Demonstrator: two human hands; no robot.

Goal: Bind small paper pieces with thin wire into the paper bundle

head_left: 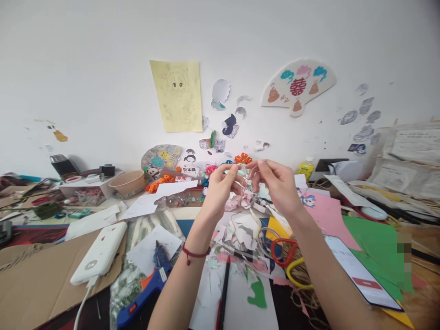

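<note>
Both hands are raised side by side over a cluttered table. My left hand (pixel 224 183) has its thumb and index finger pinched together; what they hold, if anything, is too small to tell. My right hand (pixel 273 181), just to the right, is also pinched at thumb and index finger, near the left fingertips. A thin pale strand (pixel 233 224) seems to hang below them. Behind and beneath the fingers lies a heap of white, pink and green paper scraps (pixel 240 231). A red cord bracelet (pixel 195 253) circles the left wrist.
A blue glue gun (pixel 146 288), white power bank (pixel 99 252) and cardboard (pixel 44 284) lie left. Scissors with red and yellow handles (pixel 297 272), a phone (pixel 364 270) and green paper (pixel 374 247) are right. A dark pencil (pixel 225 284) lies in front. Cut-outs hang on the wall (pixel 113 68).
</note>
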